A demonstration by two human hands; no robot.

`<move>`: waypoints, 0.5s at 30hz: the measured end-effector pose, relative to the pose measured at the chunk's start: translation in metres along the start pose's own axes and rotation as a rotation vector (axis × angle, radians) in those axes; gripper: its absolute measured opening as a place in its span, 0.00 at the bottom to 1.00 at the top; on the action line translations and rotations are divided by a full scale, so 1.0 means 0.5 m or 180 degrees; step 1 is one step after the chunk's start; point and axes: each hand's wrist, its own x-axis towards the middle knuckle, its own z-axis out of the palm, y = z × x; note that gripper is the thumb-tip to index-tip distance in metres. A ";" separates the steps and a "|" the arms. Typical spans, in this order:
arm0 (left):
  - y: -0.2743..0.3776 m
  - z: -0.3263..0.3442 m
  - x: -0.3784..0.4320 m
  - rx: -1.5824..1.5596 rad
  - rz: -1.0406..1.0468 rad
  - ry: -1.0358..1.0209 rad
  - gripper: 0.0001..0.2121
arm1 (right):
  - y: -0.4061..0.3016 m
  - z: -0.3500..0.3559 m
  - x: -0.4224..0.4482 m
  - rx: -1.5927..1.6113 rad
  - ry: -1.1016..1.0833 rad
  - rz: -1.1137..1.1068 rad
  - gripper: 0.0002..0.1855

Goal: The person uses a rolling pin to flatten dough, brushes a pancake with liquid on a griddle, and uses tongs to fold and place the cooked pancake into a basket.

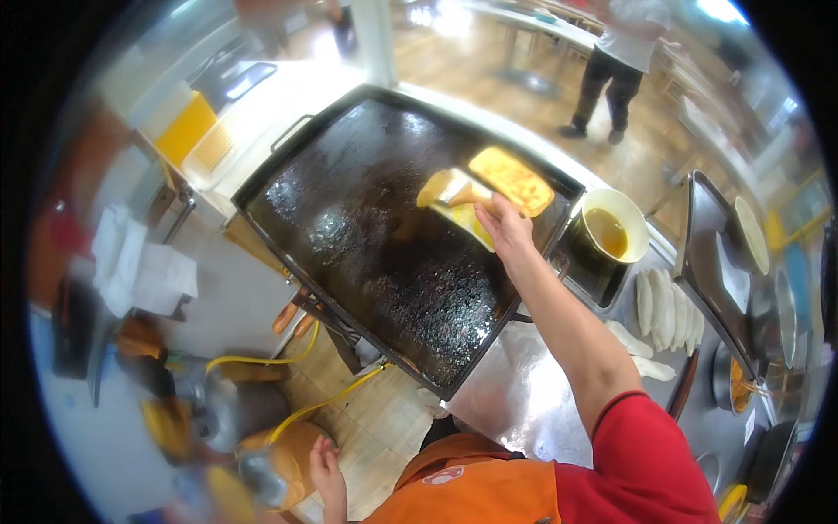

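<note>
In my right hand (507, 229) is a flat brush (453, 187) with a wooden handle, a pale metal band and tan bristles. I hold it over a pale, yellow-topped flatbread (482, 237), which it partly hides; whether the bristles touch it I cannot tell. Just beyond lies a browned rectangular flatbread (507, 175). Both breads rest at the far right of a dark, oily griddle (366, 242). Low in front of my body, my left hand (327, 468) is empty, its fingers loosely extended.
A cream bowl of yellow oil (605, 232) stands in a metal tray right of the griddle. Several dough pieces (664, 308) lie on the steel counter, near a rolling pin (684, 386). Yellow hoses (327, 399) run below the griddle. Another person (615, 72) stands beyond the counter.
</note>
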 end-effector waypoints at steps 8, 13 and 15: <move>-0.105 -0.038 -0.152 0.0416 -0.0997 -0.0048 0.17 | -0.042 0.036 -0.061 -0.1905 -0.1275 -0.2437 0.10; -0.113 -0.013 -0.195 0.0429 -0.0917 -0.0177 0.16 | -0.048 -0.008 -0.009 -0.4440 -0.2733 -0.3252 0.14; -0.135 -0.005 -0.218 0.0453 -0.0880 -0.0225 0.16 | -0.035 -0.017 -0.021 -0.3823 -0.2031 -0.3473 0.13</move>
